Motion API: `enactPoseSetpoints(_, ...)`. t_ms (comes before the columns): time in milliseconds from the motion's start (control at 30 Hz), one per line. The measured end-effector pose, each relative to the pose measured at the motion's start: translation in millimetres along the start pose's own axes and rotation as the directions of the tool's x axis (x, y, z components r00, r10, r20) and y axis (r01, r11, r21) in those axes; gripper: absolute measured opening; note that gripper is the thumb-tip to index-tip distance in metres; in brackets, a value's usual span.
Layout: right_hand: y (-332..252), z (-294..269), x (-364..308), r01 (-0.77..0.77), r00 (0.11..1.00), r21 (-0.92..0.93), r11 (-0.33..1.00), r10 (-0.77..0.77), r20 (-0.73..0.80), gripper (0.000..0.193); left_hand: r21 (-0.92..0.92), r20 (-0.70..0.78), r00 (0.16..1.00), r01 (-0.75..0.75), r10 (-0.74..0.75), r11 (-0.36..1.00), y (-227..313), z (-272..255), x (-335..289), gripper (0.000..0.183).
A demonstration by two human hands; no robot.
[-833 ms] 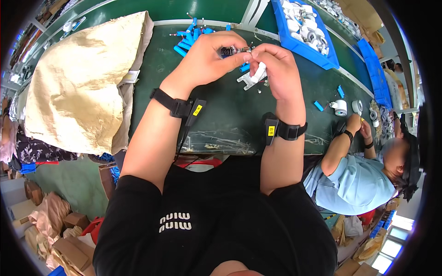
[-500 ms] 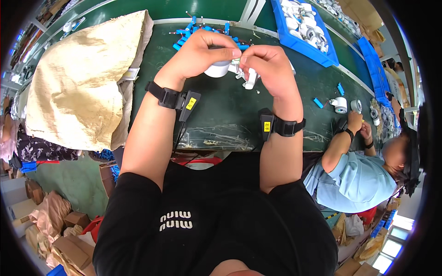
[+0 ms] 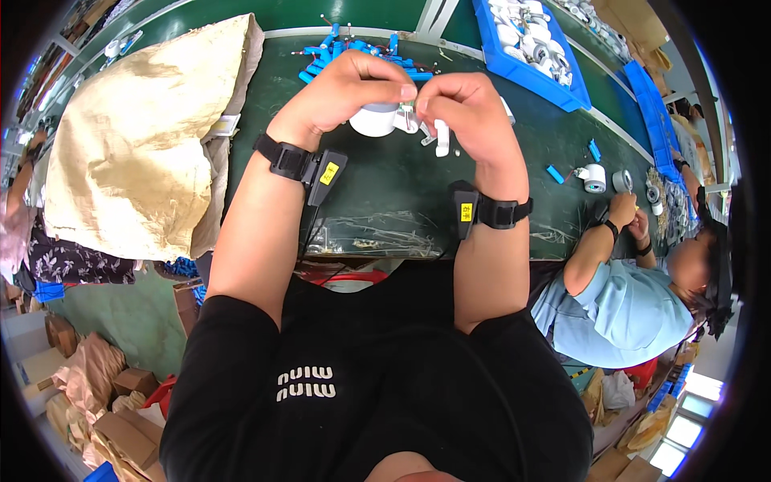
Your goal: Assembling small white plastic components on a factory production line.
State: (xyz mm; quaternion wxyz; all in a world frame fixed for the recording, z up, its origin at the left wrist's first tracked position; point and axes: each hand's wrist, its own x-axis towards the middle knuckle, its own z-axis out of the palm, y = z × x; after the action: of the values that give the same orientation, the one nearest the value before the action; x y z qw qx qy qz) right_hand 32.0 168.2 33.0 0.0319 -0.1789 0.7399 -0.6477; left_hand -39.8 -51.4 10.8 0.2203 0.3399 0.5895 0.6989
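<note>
Both hands meet over the green bench, fingertips almost touching. My left hand [image 3: 357,90] is closed in a pinch at a small greenish part [image 3: 407,106], too small to name. Closed beside it, my right hand [image 3: 462,104] has thumb and forefinger pressed together at the same part; what they grip is hidden. Just below the left fingers is a round white plastic housing [image 3: 372,124] with a grey top, partly covered by the hand. A white curved plastic piece [image 3: 442,138] shows under my right fingers. Behind my left hand lies a pile of blue cylindrical cells [image 3: 325,55] with wires.
A blue tray [image 3: 530,87] of white plastic parts stands at the back right. The left of the bench holds a large tan sack [image 3: 144,145]. Clear plastic scraps [image 3: 369,234] lie along the front edge. A co-worker in light blue [image 3: 618,313] handles parts at right.
The round white housing has tilted, showing more of its white side, and shifted slightly left. The curved white piece now stands more upright. Both hands stay pinched together.
</note>
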Motion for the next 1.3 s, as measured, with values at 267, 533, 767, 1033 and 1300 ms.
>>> enactPoseSetpoints(267, 8, -7, 2, -0.042, 0.995, 0.002, 0.999, 0.042, -0.088, 0.012, -0.015, 0.033, 0.998, 0.061, -0.061, 0.998, -13, 3, 2, 0.018)
enactPoseSetpoints(533, 7, -2, 3, 0.027, 0.999, -0.084, 0.996, -0.03, -0.035, 0.011, -0.012, -0.027, 1.0, -0.014, 0.014, 1.0, -15, -3, 5, 0.017)
enactPoseSetpoints(767, 11, 2, 5, 0.083, 0.989, 0.086, 0.993, -0.071, -0.131, 0.012, -0.005, -0.044, 0.997, 0.056, -0.056, 0.998, -9, 0, 2, 0.018)
enactPoseSetpoints(1033, 7, 1, 1, 0.109, 0.99, -0.022, 0.994, -0.11, -0.09, 0.011, -0.08, 0.007, 0.999, 0.037, -0.036, 0.996, -17, -1, 3, 0.017)
enactPoseSetpoints(1300, 11, 0, 3, 0.115, 0.993, 0.002, 0.993, -0.115, -0.021, 0.012, -0.06, 0.027, 1.0, 0.013, -0.011, 0.998, -17, -5, 5, 0.016)
